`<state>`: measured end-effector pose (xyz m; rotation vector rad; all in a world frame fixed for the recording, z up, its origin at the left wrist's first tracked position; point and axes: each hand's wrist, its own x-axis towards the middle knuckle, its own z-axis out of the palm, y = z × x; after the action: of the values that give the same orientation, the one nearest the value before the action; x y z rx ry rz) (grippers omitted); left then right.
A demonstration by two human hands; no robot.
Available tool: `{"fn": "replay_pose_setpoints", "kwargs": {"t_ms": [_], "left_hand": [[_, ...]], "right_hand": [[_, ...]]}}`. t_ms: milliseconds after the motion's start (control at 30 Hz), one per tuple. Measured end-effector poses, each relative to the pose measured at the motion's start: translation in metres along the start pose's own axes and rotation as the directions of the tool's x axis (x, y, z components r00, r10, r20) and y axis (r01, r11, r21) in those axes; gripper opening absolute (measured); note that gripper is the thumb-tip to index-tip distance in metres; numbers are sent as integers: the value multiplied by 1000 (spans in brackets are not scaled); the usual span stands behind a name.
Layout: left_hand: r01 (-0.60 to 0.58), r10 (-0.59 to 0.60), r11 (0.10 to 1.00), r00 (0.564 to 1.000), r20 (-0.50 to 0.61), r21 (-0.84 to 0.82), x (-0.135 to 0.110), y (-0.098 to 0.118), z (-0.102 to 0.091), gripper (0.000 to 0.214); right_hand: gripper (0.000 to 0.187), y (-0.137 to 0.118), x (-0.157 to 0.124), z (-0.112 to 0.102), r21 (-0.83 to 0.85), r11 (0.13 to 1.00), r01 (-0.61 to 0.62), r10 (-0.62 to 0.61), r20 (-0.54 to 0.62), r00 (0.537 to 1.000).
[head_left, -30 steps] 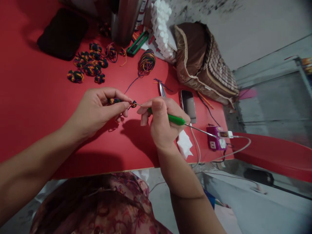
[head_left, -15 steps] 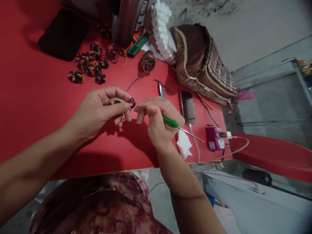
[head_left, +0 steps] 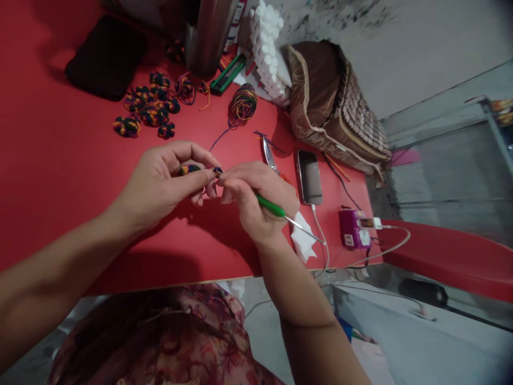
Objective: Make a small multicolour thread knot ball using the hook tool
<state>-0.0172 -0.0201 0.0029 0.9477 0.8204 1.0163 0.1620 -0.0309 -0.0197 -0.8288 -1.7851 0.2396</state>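
Note:
My left hand [head_left: 164, 184] pinches a small multicoloured crochet piece [head_left: 189, 169], mostly hidden between thumb and fingers. My right hand [head_left: 260, 200] is closed round a crochet hook [head_left: 271, 206] with a green handle; its metal rear end sticks out toward the lower right. The hook's working tip is hidden at the fingertips, where both hands meet at the piece. From a ball of multicoloured yarn [head_left: 243, 101] behind the hands, a dark strand runs down to the left fingers. Several crocheted flowers [head_left: 154, 113] lie in a cluster beyond my left hand.
Scissors [head_left: 267, 154] and a phone [head_left: 309, 176] on a cable lie right of the hands on the red table [head_left: 160, 267]. A crumpled white tissue [head_left: 302, 238] and a purple power adapter [head_left: 354, 229] are nearer the edge. Behind stand a green cutter [head_left: 227, 75], metal bottle [head_left: 209, 37] and brown bag [head_left: 320, 91].
My right hand has moved slightly left and turned, bringing its fingertips against the piece. The hook has shifted left with it, and more of the scissors shows. The left hand stays nearly still.

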Motion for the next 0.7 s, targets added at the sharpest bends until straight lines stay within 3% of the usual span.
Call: {"fn": "replay_pose_setpoints", "kwargs": {"t_ms": [100, 400, 600, 700], "left_hand": [[5, -5, 1000, 1000, 20, -18, -2, 1, 1, 10], [59, -56, 996, 998, 40, -70, -2, -4, -3, 10], [96, -94, 982, 995, 21, -160, 1, -4, -5, 10], [135, -126, 961, 991, 51, -242, 3, -4, -6, 8]], "right_hand": [[13, 1, -2, -1, -50, 999, 15, -15, 12, 1000], [22, 5, -11, -4, -38, 978, -204, 205, 48, 978], [22, 5, -3, -6, -139, 988, -69, 78, 60, 995], [22, 9, -1, -6, -175, 983, -64, 68, 17, 998]]}}
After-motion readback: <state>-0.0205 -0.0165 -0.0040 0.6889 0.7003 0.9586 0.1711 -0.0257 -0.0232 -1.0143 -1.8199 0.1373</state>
